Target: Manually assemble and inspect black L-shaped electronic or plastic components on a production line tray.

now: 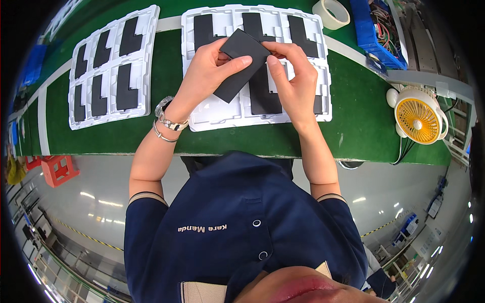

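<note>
Black panel (247, 44) tilted; left fingers (233, 66) clamp left edge, thumb atop; right fingers (284, 49) pinch right corner.

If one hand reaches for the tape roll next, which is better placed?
Probably the right hand: it is nearer the tape roll and seems to touch the black piece only near one corner, while the left hand has its thumb across the face.

Black piece (242, 74), white trays (217, 115), green tabletop (353, 116), yellow-and-white fan (418, 123).
</note>
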Available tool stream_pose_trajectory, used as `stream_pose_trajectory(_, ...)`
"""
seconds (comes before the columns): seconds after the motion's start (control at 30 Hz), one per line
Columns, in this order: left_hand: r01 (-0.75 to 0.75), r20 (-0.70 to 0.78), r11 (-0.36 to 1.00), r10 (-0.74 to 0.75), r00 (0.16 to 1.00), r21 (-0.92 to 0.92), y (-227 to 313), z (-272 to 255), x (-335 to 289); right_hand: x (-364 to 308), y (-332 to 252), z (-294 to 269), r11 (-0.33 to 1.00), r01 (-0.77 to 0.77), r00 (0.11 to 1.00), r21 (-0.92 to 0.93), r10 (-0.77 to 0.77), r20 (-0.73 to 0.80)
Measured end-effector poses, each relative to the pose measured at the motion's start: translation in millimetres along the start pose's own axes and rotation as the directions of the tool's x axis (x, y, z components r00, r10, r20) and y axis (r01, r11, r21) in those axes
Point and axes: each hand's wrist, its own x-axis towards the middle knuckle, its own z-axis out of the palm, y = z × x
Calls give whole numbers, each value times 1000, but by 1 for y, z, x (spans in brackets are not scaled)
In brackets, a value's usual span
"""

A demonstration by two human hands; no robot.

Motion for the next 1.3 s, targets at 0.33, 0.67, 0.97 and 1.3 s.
stream_pose_trajectory(0.33,-12,76,1000,11,997,16,-3,3,-1,-1,3,2,998,57,994,4,-56,-98)
stream_pose_trajectory(0.67,4,111,1000,-4,994,-3,0,1,-2,4,-5,-11,884,-295,954,362,294,59)
stream_pose_trajectory(0.97,-4,188,1000,-1,982,26,0,2,-1,1,0,-11,828,-405,914,388,362,181)
stream_pose_trajectory(1.3,98,329,995,-85,940,-23,1,-5,-2,6,5,-19,618,-546,835,566,353,422)
